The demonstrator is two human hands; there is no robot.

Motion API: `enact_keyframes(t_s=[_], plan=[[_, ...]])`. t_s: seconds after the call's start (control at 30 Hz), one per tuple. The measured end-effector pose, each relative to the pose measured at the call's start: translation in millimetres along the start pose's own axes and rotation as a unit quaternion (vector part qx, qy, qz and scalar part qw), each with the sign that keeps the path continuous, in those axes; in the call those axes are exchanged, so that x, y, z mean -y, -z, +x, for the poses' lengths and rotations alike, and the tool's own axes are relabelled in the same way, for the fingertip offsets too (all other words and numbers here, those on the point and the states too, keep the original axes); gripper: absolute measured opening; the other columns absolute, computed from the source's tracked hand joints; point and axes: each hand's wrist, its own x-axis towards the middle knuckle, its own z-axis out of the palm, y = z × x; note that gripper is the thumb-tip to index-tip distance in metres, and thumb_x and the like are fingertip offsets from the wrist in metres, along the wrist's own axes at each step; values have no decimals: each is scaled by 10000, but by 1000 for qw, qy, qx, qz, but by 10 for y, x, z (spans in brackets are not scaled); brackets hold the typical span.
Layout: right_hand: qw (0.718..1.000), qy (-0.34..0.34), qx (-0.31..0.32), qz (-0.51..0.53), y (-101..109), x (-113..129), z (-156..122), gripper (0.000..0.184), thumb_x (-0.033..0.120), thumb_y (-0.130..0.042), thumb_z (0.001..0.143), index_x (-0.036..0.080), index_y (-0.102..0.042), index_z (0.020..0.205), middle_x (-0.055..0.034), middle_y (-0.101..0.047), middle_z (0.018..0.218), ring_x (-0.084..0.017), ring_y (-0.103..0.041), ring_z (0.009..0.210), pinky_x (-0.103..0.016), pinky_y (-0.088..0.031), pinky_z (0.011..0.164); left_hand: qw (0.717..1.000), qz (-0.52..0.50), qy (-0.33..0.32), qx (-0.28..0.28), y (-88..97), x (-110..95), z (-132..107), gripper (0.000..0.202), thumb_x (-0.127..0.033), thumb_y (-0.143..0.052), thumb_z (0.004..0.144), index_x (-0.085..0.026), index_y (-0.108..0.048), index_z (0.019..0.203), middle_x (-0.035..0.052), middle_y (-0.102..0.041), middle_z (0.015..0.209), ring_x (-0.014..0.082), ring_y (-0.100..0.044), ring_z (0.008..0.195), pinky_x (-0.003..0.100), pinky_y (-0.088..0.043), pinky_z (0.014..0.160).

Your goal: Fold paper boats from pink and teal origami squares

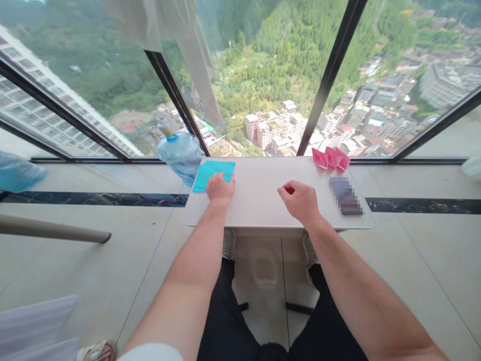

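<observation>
On the left of the white table (259, 198) lies a stack of bright blue paper (211, 172), with a bit of pink showing at its right edge. My left hand (220, 188) is over the lower right part of this paper, fingers curled in at the sheet; the fingertips are partly hidden. Nearer the table's right side, my right hand (299, 199) is loosely closed just above the surface, and nothing shows in it. Several folded pink paper pieces (330, 159) stand together at the back right corner. A phone (346, 196), its screen blurred out, lies right of my right hand.
A large clear blue water bottle (181, 154) stands behind the table's left corner, against the tall windows. At far left, a tan pole (52, 229) reaches across the floor. Another person's sandalled foot (98, 351) shows at bottom left. My legs are below the table.
</observation>
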Motion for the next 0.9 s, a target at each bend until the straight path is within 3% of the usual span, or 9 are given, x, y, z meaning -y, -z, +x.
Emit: enact_keyframes(t_s=[0.1, 0.3, 0.47, 0.77, 0.9], plan=[[1000, 10, -3, 7, 11, 28, 17, 199, 375, -621, 819, 226, -696, 712, -14, -709, 691, -177, -608, 647, -297, -415, 660, 999, 31, 10, 20, -33, 63, 36, 551, -489, -636, 833, -151, -662, 1268, 167, -687, 1264, 355, -568, 1243, 441, -450, 1032], [1000, 20, -5, 17, 72, -31, 16, 199, 366, -610, 828, 225, -687, 709, -8, -699, 682, -168, -596, 635, -290, -404, 653, 998, 57, 20, 30, -12, 66, 100, 455, -364, -607, 834, -157, -682, 1233, 168, -695, 1247, 339, -574, 1247, 412, -456, 1018], [1000, 4, -2, 6, 97, -74, 8, 206, 368, -603, 832, 228, -687, 707, -12, -699, 685, -173, -594, 645, -294, -401, 663, 997, 77, 10, 20, 2, 48, 77, 495, -470, -628, 809, -164, -692, 1194, 175, -694, 1224, 357, -571, 1229, 429, -465, 993], [997, 11, 54, -54, -3, -46, 5, 206, 350, -576, 870, 230, -697, 755, -38, -732, 786, -189, -629, 739, -292, -405, 693, 998, 62, 20, 4, -29, 40, 110, 510, -518, -630, 803, -162, -680, 1165, 216, -659, 1236, 390, -544, 1219, 484, -450, 986], [989, 39, 84, -111, -71, -44, -15, 204, 328, -558, 883, 231, -699, 771, -50, -731, 819, -192, -626, 749, -298, -392, 690, 998, 54, 22, 5, -45, 35, 131, 434, -454, -630, 813, -173, -685, 1139, 205, -660, 1229, 391, -539, 1220, 506, -443, 996]])
